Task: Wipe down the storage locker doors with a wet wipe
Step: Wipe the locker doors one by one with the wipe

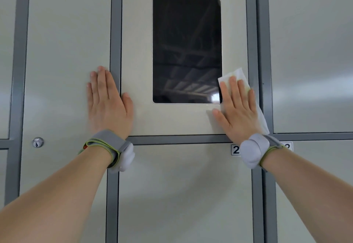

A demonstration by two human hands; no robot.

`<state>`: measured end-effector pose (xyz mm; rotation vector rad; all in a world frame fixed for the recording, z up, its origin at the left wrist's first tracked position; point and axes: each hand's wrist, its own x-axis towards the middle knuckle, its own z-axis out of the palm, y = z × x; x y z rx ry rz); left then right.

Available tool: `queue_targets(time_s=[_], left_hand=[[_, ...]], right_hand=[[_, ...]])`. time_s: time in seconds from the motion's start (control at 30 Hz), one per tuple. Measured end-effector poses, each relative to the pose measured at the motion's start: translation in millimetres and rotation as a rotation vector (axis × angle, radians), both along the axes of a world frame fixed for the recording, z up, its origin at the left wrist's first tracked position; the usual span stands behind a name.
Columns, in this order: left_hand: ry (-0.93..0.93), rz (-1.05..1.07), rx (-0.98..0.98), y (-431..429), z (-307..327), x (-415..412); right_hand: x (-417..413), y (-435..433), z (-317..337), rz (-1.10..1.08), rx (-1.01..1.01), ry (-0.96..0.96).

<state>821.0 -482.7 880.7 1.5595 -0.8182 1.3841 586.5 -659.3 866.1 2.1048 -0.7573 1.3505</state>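
Observation:
A wall of pale grey locker doors with darker grey frames fills the view. The middle panel (137,32) carries a dark touchscreen (186,47). My right hand (238,109) lies flat, fingers straight, pressing a white wet wipe (236,73) against that panel at the screen's lower right corner; the wipe sticks out above the fingertips and along the hand's right side. My left hand (108,101) rests flat with straight fingers across the frame strip (115,32) between the left door (66,51) and the middle panel, its thumb on the panel.
A round key lock (37,142) sits low on the left door. A door labelled 01 (313,61) stands at the right. Numbered doors (181,195) lie below the panel. Both wrists wear grey straps.

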Motion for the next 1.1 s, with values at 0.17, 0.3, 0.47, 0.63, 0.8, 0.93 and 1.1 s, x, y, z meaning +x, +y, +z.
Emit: queue_targets(time_s=[0.17,0.3,0.47,0.63,0.8,0.93,1.1], left_hand=[[-0.008,0.016,-0.002,-2,0,0],[0.0,0.018,-0.01,-4,-1,0],[-0.009,0.017,-0.007,-2,-2,0],[-0.015,0.009,-0.002,-1,-1,-1],[-0.018,-0.01,-0.005,-1,0,-1],[-0.023,-0.016,-0.005,-1,-1,1],[-0.023,-0.037,-0.005,0,-1,1]], right_hand=[[-1,-3,-11,0.015,-0.019,0.012],[-2,-4,24,0.006,0.072,-0.057],[4,3,26,-0.026,0.115,-0.113],[3,3,-11,0.009,0.116,-0.09],[3,4,-30,0.032,0.131,-0.059],[7,4,-5,0.017,0.172,-0.149],[12,9,0,0.003,0.18,-0.164]])
